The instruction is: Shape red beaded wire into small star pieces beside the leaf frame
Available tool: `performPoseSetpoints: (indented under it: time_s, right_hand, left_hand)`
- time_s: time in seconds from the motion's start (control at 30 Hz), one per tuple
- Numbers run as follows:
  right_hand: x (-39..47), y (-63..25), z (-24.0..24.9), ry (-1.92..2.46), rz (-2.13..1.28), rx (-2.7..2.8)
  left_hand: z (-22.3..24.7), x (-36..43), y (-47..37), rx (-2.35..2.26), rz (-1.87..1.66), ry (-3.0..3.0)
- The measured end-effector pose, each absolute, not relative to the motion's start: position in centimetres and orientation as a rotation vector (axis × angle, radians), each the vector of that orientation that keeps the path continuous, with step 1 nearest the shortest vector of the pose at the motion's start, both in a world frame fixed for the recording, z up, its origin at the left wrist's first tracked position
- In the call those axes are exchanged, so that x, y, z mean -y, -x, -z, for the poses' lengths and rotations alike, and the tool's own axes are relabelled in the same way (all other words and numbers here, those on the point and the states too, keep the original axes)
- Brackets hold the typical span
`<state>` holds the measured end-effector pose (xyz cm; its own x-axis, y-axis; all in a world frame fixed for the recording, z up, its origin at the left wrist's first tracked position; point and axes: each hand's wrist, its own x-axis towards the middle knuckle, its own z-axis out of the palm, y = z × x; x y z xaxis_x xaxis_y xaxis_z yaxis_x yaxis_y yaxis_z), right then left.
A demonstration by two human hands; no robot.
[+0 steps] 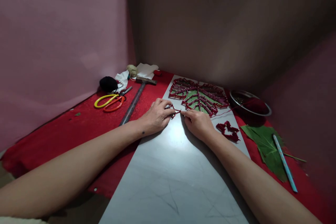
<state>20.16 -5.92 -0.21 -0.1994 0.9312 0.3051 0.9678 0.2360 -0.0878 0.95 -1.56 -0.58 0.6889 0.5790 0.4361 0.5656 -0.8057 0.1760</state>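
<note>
On a white board [174, 162], a small outline of nails carries dark red yarn [177, 111]. My left hand [157, 117] rests at its left side, fingers bent and closed by the nails; what they pinch is hidden. From the right, my right hand [198, 123] reaches in with its index finger at the yarn and the other fingers curled. A loose strand of yarn runs from near this hand toward a metal bowl [262, 112]. Beyond the hands, a large nail-and-yarn leaf design [198, 98] shows green and dark red. A star-shaped yarn outline [221, 127] lies right of my right hand.
Left on the red cloth [65, 140] are a hammer [135, 101], scissors [114, 101], a black yarn ball [108, 84] and a cream yarn ball [132, 70]. A green leaf [267, 147] and a light blue pen [285, 162] lie right. Walls enclose the table.
</note>
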Motion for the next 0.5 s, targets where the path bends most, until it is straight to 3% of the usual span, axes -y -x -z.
performPoseSetpoints:
  time_s: [0.5]
  right_hand:
    - [3.8, -19.2, -3.2, 2.197, 0.262, 2.139]
  left_hand:
    - [-0.1, 2.1, -1.5, -1.004, -0.702, -2.798]
